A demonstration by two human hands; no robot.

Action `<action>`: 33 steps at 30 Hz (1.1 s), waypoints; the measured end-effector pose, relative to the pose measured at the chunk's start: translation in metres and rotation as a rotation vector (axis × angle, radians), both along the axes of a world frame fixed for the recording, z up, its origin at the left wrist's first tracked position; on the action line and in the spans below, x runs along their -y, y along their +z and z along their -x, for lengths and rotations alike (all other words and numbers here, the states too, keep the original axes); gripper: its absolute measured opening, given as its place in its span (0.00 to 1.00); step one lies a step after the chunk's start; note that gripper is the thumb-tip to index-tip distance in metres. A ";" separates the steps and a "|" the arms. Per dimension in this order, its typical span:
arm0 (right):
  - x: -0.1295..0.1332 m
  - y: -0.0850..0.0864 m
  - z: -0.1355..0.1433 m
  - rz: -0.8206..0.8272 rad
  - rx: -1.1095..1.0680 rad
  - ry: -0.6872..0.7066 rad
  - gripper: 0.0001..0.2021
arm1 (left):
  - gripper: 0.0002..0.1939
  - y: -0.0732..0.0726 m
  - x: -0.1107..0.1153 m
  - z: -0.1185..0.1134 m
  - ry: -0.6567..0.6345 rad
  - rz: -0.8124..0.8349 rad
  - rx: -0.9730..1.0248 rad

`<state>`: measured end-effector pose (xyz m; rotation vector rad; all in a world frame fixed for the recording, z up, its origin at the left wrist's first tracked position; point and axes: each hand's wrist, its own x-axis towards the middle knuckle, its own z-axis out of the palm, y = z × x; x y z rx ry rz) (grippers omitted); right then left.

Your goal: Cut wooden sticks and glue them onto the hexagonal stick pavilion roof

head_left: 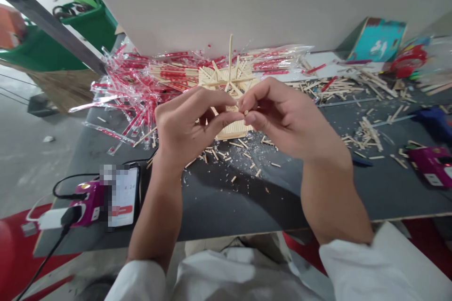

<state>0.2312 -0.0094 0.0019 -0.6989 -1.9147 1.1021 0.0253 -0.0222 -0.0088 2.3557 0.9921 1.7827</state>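
My left hand [192, 122] and my right hand [286, 117] meet above the middle of the table, thumbs and forefingers pinched together. Between the fingertips is a short round wooden stick piece [246, 112], seen nearly end-on; most of it is hidden by the fingers. Just beyond, partly covered by both hands, stands a structure of pale wooden sticks [233, 129] laid side by side. One stick [230, 54] rises upright from its middle, and others lean or lie across its top.
Red-and-clear wrapped chopsticks [141, 89] heap at the back left. Cut stick pieces [369, 134] lie scattered right and in front. A phone [125, 195] and purple power socket [88, 202] sit left; another purple socket [429, 164] and blue glue gun [436, 122] are right.
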 end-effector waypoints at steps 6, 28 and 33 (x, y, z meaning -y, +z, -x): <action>0.001 0.001 0.002 0.098 0.013 -0.097 0.11 | 0.11 0.000 0.003 0.004 -0.050 0.019 -0.117; -0.002 -0.008 0.026 0.377 -0.309 -0.150 0.17 | 0.04 0.000 -0.004 0.003 0.041 0.018 -0.034; 0.001 -0.017 0.035 0.294 -0.294 -0.200 0.19 | 0.03 0.008 0.004 0.011 0.045 0.144 -0.124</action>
